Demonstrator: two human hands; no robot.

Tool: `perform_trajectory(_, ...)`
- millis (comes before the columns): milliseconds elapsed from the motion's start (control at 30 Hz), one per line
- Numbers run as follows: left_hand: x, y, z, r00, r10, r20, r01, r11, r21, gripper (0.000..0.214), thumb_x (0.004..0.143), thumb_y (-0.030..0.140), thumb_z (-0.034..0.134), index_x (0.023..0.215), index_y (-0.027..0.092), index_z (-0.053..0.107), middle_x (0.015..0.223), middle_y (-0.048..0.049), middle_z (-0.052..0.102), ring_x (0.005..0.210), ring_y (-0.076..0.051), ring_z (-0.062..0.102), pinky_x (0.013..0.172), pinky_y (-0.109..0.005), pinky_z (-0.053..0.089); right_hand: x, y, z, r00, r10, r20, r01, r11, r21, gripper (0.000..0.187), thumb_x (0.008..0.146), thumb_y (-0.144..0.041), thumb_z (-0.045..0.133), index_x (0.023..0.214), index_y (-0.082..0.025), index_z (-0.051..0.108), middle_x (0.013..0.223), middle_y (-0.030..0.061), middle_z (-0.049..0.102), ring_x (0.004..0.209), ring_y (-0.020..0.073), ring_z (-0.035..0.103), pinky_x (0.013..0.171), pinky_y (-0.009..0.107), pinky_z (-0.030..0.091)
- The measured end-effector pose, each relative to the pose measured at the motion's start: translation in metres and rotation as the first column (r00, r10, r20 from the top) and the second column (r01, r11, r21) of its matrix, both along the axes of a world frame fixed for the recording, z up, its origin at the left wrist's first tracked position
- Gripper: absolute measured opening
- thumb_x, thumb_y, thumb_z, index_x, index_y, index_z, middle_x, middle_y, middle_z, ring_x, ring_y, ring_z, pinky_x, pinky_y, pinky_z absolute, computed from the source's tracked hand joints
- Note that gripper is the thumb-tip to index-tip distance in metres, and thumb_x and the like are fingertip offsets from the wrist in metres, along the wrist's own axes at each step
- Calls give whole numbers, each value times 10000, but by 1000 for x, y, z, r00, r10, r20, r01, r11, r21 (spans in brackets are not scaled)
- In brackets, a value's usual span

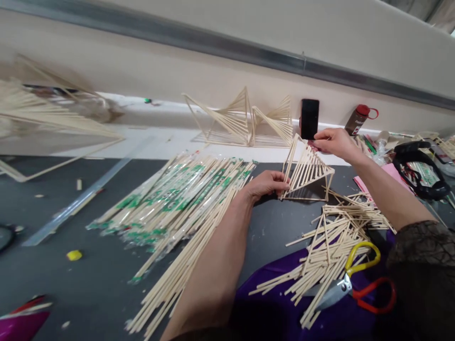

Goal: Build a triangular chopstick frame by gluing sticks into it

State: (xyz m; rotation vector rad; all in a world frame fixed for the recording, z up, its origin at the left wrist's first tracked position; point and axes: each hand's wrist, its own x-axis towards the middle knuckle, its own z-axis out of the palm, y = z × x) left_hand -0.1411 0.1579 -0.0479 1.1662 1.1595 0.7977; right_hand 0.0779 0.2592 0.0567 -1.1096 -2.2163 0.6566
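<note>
So, clear ruler [83, 200] far L; then wrapped stick packs [174, 194]; L hand [268, 183] pinching stick frame [310, 171] at its lower-L corner; frame stands on dark table [268, 227] betw. hands; R hand [336, 142] by frame's top, fingertips together, can't tell on what; scissors [344, 285] atop loose sticks [337, 237].

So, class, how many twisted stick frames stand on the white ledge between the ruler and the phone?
2: the larger-looking frame on the left, and the smaller-looking frame beside it, nearer the phone. No others seem hidden there.
</note>
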Motion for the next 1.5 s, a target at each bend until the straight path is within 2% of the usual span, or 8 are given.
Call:
perform_trajectory(167, -2, 2, -4, 1000, -3, -26, 3, 1000, -9, 273, 569, 340, 781, 737, 155, 673, 538, 12, 579, 457, -90, 486, 414, -198, 234, -15, 18, -21, 999, 40, -35, -41, 998, -36, 222, 728, -299, 658, 850, -138, 751, 766, 47, 690, 664, 125, 584, 593, 258, 444)
perform_trajectory(433, -13, -2, 8, 996, 92, -20, -92, 995, -22, 398, 573, 393, 786, 869, 143, 693, 733, -47, 689, 504, -85, 511, 414, -188, 249, -13, 8, -12, 978, 46, -201, -65, 994, -90, 155, 751, -293, 646, 761, -143, 682, 660, 26, 649, 570, 106, 545, 523, 245, 392)
perform_trajectory(667, -26, -18, 65, 893, 449, -34, -438, 883, 167, 408, 563, 450, 787, 841, 171, 684, 775, -51, 715, 479, -85, 468, 440, -220, 277, -8, -21, 13, 912, 108, -395, -121, 993, -8, 120, 776, -288, 640, 766, -168, 645, 653, -7, 618, 532, 87, 509, 503, 245, 381)
perform_trajectory(800, 8, -43, 108, 852, 521, -55, -463, 799, 384, 311, 661, 407, 714, 914, 225, 716, 832, -29, 715, 541, -106, 484, 461, -249, 328, -7, -55, 31, 881, 201, -429, -148, 977, 153, 109, 787, -278, 647, 773, -173, 672, 746, 6, 644, 657, 99, 551, 593, 254, 437)
perform_trajectory(900, 35, -59, 124, 889, 455, -58, -396, 825, 404, 282, 669, 411, 707, 906, 261, 733, 806, -7, 707, 570, -123, 506, 489, -266, 371, -6, -80, 39, 882, 285, -376, -174, 937, 302, 96, 813, -251, 633, 758, -185, 676, 726, -5, 638, 649, 91, 543, 589, 244, 434)
perform_trajectory(1100, 57, -65, 121, 933, 326, -154, -258, 902, 347, 185, 677, 425, 702, 731, 248, 699, 589, 16, 596, 456, -110, 444, 445, -276, 344, 4, -99, 36, 889, 339, -309, -224, 909, 352, 91, 833, -211, 605, 796, -194, 687, 719, -12, 642, 616, 84, 538, 555, 227, 424)
perform_trajectory(1267, 64, -63, 116, 917, 366, -157, -288, 881, 375, 208, 673, 414, 711, 661, 219, 641, 551, 23, 573, 408, -92, 455, 412, -251, 344, 11, -101, 27, 913, 293, -285, -205, 932, 299, 200, 755, -220, 714, 945, -158, 702, 780, 5, 669, 612, 82, 547, 564, 223, 441)
perform_trajectory(1500, 72, -63, 114, 902, 401, -163, -300, 851, 431, 165, 696, 313, 686, 647, 172, 616, 499, 47, 555, 383, -66, 473, 402, -192, 350, 12, -101, 18, 905, 300, -302, -185, 915, 358, 137, 857, -148, 565, 819, -162, 696, 759, 12, 696, 683, 93, 604, 648, 233, 460)
